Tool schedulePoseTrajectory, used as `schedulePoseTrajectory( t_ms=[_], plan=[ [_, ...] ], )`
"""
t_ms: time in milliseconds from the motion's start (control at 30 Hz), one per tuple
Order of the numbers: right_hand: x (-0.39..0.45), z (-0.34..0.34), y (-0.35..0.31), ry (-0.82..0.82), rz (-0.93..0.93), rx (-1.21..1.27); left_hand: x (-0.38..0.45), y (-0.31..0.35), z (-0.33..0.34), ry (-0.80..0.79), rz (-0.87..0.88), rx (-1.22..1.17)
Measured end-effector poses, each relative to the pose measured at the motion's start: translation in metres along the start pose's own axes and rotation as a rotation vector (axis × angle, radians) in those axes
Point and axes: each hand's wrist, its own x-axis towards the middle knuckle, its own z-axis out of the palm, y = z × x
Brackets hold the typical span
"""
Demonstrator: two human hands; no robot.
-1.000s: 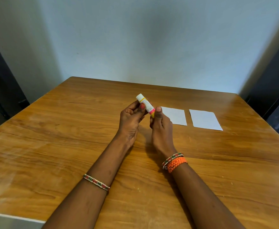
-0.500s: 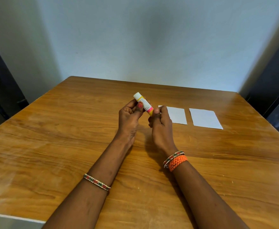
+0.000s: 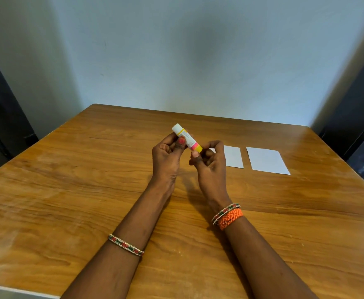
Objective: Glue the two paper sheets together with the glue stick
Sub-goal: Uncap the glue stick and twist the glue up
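Both hands up over the middle of the counter (image 3: 68, 201), glue stick (image 3: 186, 138) held between them, tilted, white end up and to the left. My left hand (image 3: 166, 156) grips the barrel, thumb across the label. My right hand (image 3: 209, 162) pinches the lower yellow end with curled fingertips. I cannot tell whether the cap is on or off.

Right of my hands, the two paper sheets lie flat, side by side, apart, not overlapping: nearer sheet (image 3: 233, 157) partly hidden behind my right hand, farther sheet (image 3: 267, 160) fully in view. No glue on either that I can see.

Step, as I judge it: readying the stick, by opening it or winding the base. Gluing not yet begun.

Next calls for: exposed glue, then reach right to one sheet, steady it with the free hand, rub along its face.
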Motion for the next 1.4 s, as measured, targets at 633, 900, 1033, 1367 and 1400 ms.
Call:
schedulePoseTrajectory(
  t_ms=[633,900,1033,1367,1400],
  plan=[
    [0.004,-0.001,0.008,-0.129,0.284,0.101,-0.002,-0.007,-0.003,-0.017,-0.019,0.046],
    [0.003,-0.003,0.012,-0.125,0.124,0.017,0.006,-0.013,-0.004,-0.031,-0.023,-0.05],
    [0.006,-0.009,0.012,-0.168,0.403,0.25,0.002,-0.015,-0.001,-0.084,-0.055,-0.09],
    [0.008,-0.014,0.009,-0.107,0.249,0.276,0.002,-0.015,-0.003,-0.034,-0.06,-0.06],
    [0.009,-0.015,0.008,-0.125,0.266,0.294,0.002,-0.014,-0.003,-0.043,-0.066,-0.06]
  ],
)
